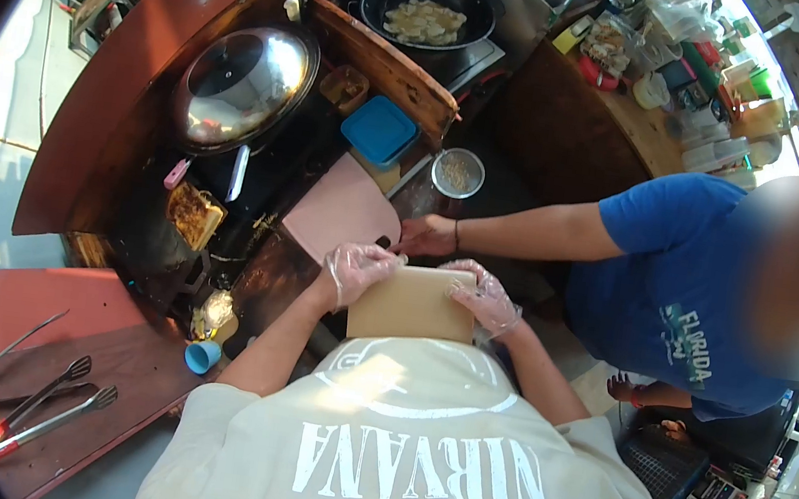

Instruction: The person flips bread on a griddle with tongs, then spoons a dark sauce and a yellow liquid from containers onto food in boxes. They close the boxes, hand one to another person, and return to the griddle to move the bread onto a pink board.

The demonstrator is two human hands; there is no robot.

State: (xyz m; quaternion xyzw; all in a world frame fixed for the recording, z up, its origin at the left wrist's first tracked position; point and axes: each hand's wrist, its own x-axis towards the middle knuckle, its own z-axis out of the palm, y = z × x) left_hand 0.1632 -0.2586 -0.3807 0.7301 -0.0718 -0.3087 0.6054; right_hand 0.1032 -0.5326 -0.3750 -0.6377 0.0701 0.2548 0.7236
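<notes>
A beige, flat-faced rectangular box-like thing [411, 314] is upright in front of my chest; its exact kind I cannot make out. My left hand [356, 272], in a clear plastic glove, grips its upper left corner. On the opposite corner, my right hand [485, 301] is closed in a matching glove. Just beyond lies a pink cutting board [342, 212]. A co-worker's hand [426, 237] touches that board's right edge, close to my left fingers.
A lidded pan [244, 88] sits at the left, with a browned slab of food [194, 215] below it. Food fills a dark wok [428, 16] at the back. A blue-lidded container [380, 131] and a strainer [457, 173] stand nearby. Tongs [55, 411] lie lower left. A co-worker [659, 274] stands right.
</notes>
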